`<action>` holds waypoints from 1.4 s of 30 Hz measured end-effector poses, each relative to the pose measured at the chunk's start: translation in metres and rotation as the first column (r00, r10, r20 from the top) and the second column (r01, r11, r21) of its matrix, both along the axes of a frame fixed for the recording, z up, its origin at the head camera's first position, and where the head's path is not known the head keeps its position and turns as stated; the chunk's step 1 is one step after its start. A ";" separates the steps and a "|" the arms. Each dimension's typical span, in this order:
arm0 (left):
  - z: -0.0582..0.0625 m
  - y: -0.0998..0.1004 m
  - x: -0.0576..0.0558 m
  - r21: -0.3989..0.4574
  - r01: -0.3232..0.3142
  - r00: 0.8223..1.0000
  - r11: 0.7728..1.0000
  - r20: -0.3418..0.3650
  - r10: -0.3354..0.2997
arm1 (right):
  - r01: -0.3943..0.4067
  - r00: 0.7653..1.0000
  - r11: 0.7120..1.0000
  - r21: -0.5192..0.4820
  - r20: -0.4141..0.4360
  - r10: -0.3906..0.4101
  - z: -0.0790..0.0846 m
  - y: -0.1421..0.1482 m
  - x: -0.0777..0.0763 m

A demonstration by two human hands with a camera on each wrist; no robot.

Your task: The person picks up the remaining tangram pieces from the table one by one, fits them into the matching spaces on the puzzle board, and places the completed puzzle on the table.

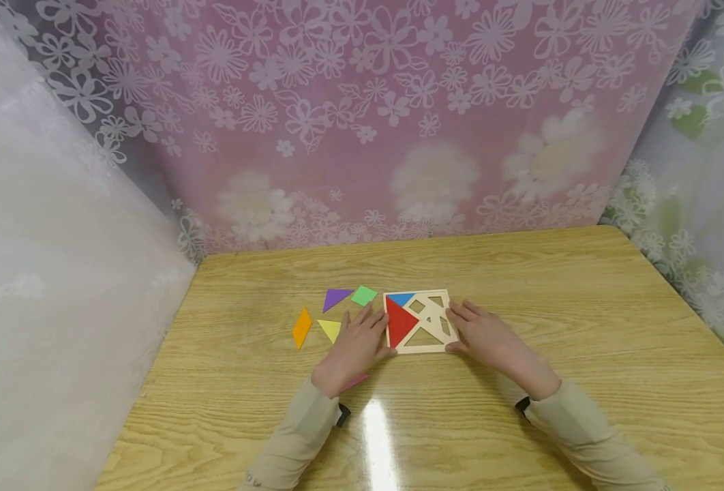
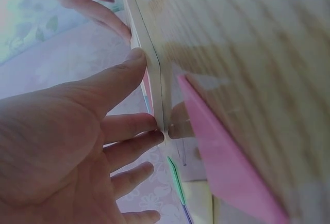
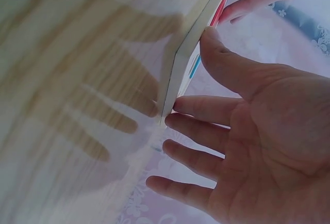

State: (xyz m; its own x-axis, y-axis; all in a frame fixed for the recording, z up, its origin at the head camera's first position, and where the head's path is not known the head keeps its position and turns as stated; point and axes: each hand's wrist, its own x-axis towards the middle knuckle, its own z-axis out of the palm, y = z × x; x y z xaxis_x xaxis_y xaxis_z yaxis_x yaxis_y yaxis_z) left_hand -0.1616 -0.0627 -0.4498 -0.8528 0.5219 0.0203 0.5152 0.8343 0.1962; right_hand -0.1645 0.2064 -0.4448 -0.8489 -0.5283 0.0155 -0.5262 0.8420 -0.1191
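A pale wooden tangram frame (image 1: 422, 348) lies flat on the table, with a red triangle (image 1: 399, 322) and a blue triangle (image 1: 401, 299) set in it. My left hand (image 1: 356, 344) rests with straight fingers against the frame's left edge (image 2: 154, 87); my right hand (image 1: 481, 331) touches the right edge (image 3: 180, 69) the same way. Loose pieces lie left of the frame: an orange parallelogram (image 1: 301, 328), a yellow triangle (image 1: 330, 329), a purple triangle (image 1: 335, 298) and a green square (image 1: 364, 295). A pink piece (image 2: 227, 167) lies under my left wrist.
The wooden table (image 1: 583, 327) stands in a corner of floral curtains (image 1: 362, 116), with a white sheet (image 1: 49, 273) along the left side. Bare tabletop stretches right of the frame and toward the near edge.
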 end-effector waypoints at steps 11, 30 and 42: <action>-0.004 -0.008 0.005 0.018 -0.007 1.000 1.000 0.004 0.007 | -0.017 1.000 1.000 0.000 -0.008 0.017 0.002 -0.005 0.004; -0.005 -0.015 0.013 0.025 -0.003 1.000 1.000 -0.001 0.003 | -0.031 1.000 1.000 -0.004 -0.005 0.031 0.000 -0.010 0.012; -0.007 -0.016 0.016 0.030 -0.016 1.000 0.999 0.007 0.016 | -0.019 1.000 0.997 -0.080 -0.026 0.017 0.000 -0.011 0.016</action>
State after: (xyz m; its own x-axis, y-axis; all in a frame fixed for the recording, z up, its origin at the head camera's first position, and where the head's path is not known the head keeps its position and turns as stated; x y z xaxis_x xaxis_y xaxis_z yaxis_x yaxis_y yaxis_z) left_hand -0.1452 -0.0784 -0.4563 -0.8614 0.5070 0.0304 0.5002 0.8362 0.2249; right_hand -0.1481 0.1953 -0.4445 -0.8378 -0.5400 0.0800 -0.5452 0.8203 -0.1727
